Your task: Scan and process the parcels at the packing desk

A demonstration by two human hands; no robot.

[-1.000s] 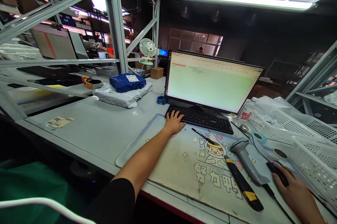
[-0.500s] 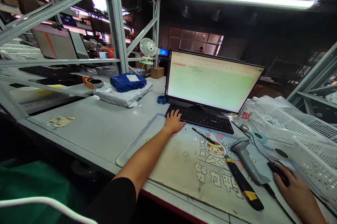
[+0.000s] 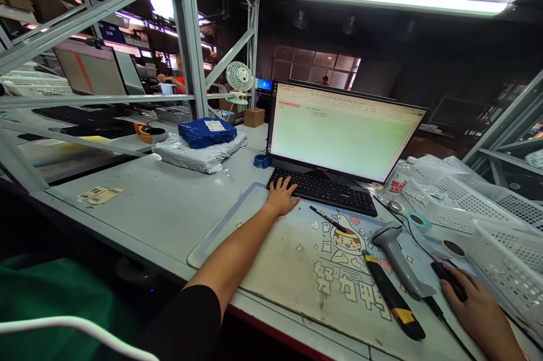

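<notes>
My left hand (image 3: 281, 197) rests with fingers spread on the left end of the black keyboard (image 3: 331, 187). Over at the right, my right hand (image 3: 473, 296) is wrapped round a black computer mouse (image 3: 450, 282). Behind the keyboard stands a monitor (image 3: 343, 129) with a pale green page. Between my hands, on the printed desk mat (image 3: 271, 270), lie a black pen (image 3: 326, 218), a yellow and black utility knife (image 3: 392, 296) and a grey barcode scanner (image 3: 401, 262) with its cable running toward me.
White perforated baskets (image 3: 509, 259) crowd the right side. A blue parcel (image 3: 207, 132) lies on a grey-white parcel (image 3: 199, 154) at the left, by a metal rack post (image 3: 190, 38). A blue tape roll (image 3: 261, 161) sits left of the keyboard. A person in red (image 3: 180, 84) is farther back.
A few lines of small text on the monitor differ. Both hands stay where they were; the view has shifted very slightly.
</notes>
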